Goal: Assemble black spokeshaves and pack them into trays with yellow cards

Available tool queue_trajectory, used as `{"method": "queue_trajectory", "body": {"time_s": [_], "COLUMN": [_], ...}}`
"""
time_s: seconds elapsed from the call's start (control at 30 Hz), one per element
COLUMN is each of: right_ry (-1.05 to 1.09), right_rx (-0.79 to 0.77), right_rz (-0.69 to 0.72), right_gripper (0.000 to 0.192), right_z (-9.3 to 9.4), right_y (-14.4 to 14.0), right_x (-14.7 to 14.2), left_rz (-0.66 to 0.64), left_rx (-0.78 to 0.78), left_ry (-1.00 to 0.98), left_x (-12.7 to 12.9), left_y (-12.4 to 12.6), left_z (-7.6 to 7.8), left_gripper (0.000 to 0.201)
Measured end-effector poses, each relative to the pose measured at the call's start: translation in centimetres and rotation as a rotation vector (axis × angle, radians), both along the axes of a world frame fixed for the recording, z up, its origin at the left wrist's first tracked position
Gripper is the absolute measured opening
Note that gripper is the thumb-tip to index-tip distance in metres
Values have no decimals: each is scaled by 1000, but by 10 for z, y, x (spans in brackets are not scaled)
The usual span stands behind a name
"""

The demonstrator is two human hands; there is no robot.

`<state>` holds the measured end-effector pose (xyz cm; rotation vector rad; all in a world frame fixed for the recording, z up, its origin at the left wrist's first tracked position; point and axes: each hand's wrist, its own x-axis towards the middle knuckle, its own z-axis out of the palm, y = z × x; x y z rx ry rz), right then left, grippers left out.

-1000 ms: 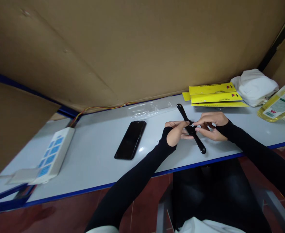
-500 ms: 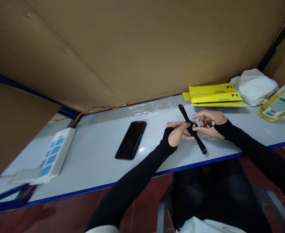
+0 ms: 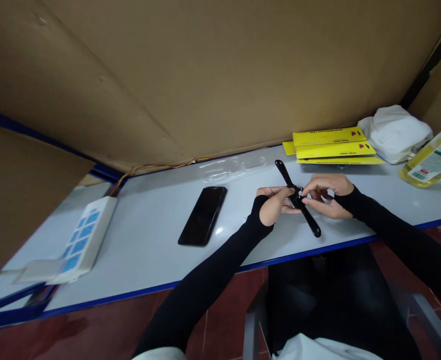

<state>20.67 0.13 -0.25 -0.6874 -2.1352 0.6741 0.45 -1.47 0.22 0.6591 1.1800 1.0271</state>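
On the table (image 3: 148,240), left hand (image 3: 275,204) and right hand (image 3: 323,194) grip a black watch (image 3: 297,198)

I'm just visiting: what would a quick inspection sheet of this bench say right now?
Surface: white table with blue edge.
Job's things: black wristband with a small pale piece at its middle, gripped there by both hands.
Clutter: black phone, clear plastic wrap, yellow packets, white cloth, bottle of yellow liquid, white box with blue squares.
Hands: left hand and right hand, fingers pinching the band.
Cables: red-yellow wires along the back edge.
Surroundings: cardboard wall.
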Motion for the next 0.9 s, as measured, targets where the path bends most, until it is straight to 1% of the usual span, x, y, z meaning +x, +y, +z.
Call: {"method": "queue_trajectory", "body": {"time_s": [0.13, 0.27, 0.43, 0.53, 0.63, 0.8, 0.9], "right_ry": [-2, -26, -44, -37, -28, -3, 13], "right_rx": [-17, 7, -18, -23, -15, 6, -9], "right_rz": [-22, -13, -24, -45, -60, -44, -38], "right_gripper": [19, 14, 16, 17, 18, 16, 17], "right_z": [-1, -2, -1, 1, 3, 1, 1], "right_y": [3, 9, 9, 6, 3, 3, 4], "right_x": [2, 3, 5, 4, 3, 2, 1], "left_rz": [-15, -1, -17, -38, -17, -3, -9], "left_rx": [9, 3, 1, 6, 13, 15, 16], "left_ry": [-36, -39, -46, -52, -56, -41, -39], "left_x": [-1, -1, -2, -2, -1, 0, 0], "left_y": [0, 0, -1, 0, 0, -1, -2], "left_z": [-3, -5, -5, -4, -2, 3, 4], "left_gripper": [8, 7, 8, 9, 11, 15, 17]}}
